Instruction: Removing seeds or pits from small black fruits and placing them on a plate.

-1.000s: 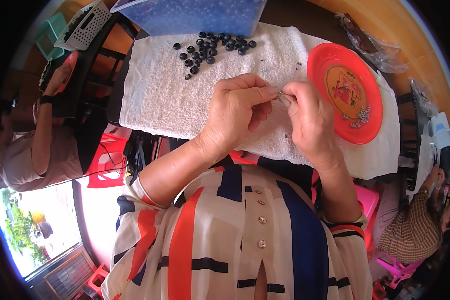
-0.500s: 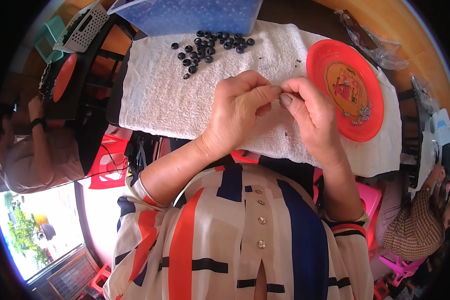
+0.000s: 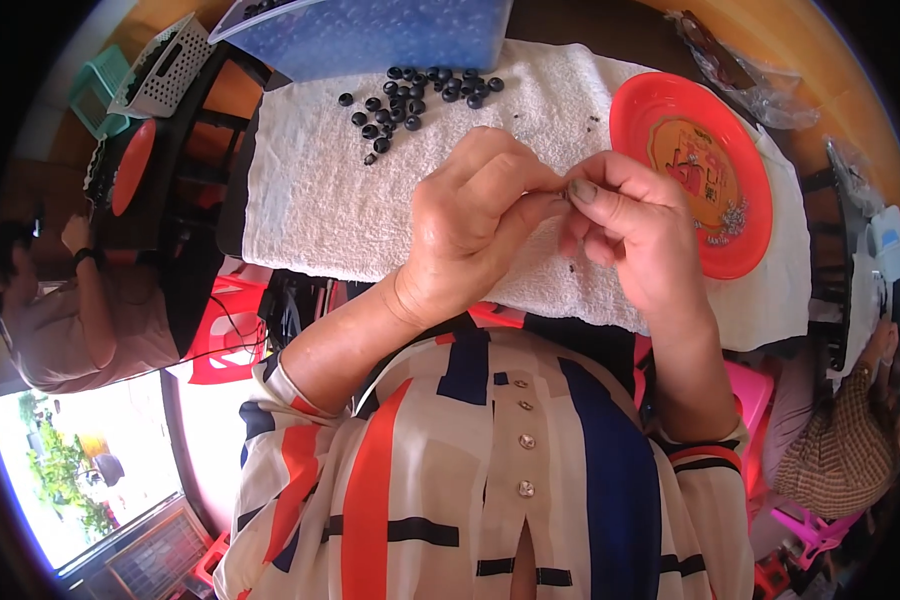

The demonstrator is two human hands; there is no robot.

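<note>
My left hand and my right hand meet over a white towel, thumb and finger of each pinched together. A tiny dark piece seems to sit between the fingertips, too small and covered to name. The right hand's lower fingers curl below its pinch. Beyond my left hand lies a loose group of round black beads, several with holes showing. To the right of my right hand, a red plate with a printed centre holds a small heap of tiny silvery pieces.
A translucent bluish tub full of beads stands at the towel's far edge. Clear plastic bags lie at the far right. One person sits at the left, another at the right. Baskets stand at the far left.
My right hand has rolled, bringing its thumb on top and its lower fingers into view. My left hand has shifted slightly. Both stay together at the fingertips.
</note>
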